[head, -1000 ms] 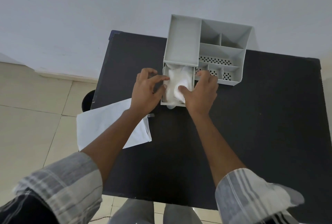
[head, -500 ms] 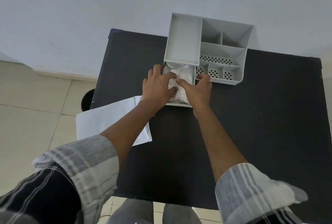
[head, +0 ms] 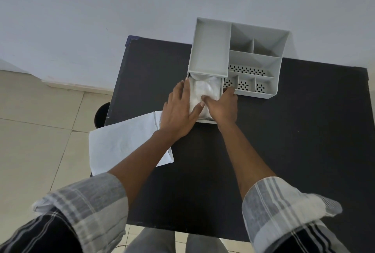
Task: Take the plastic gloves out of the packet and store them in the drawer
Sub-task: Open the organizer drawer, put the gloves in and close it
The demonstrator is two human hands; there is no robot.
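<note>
The plastic gloves [head: 205,92] lay as a white crumpled bundle inside the drawer [head: 209,121], which stood pulled out from the grey organizer [head: 211,47] on the black table [head: 284,131]. The left hand [head: 179,114] was flat and open, its fingers along the left side of the drawer and its thumb pressing on the gloves. The right hand [head: 223,106] was also open, its thumb on the gloves, gripping nothing. The white packet [head: 121,143] lay on the left edge of the table, near the left wrist
</note>
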